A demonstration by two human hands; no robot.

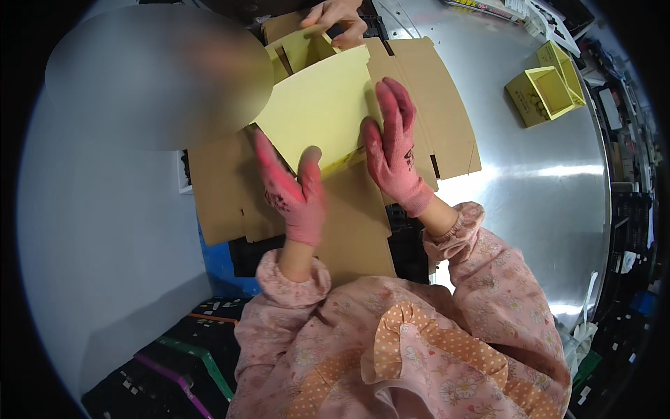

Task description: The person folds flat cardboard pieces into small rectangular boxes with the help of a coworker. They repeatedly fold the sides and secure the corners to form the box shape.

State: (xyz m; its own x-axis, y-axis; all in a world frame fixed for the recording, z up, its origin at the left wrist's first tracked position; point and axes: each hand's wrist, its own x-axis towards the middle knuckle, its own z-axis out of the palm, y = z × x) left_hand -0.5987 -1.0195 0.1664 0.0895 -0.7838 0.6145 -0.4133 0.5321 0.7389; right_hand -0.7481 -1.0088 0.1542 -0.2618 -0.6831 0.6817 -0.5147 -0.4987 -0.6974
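A pale yellow carton shows a broad flat panel over the opened brown cardboard. My left hand, in a pink glove, lies along its left edge. The left thumb rests at the near edge, and the hand is slightly blurred. On the other side my right hand, gloved alike, has its fingers along the right edge and its thumb at the panel's rim. The carton is held between my two hands. Just beyond the panel, a yellow compartment stands open, with another person's bare hand on its rim.
Two yellow open boxes stand on the metal table at the right; the nearer has round things inside. A brown flap spreads over the table. Black crates sit at the lower left beside a pale wall.
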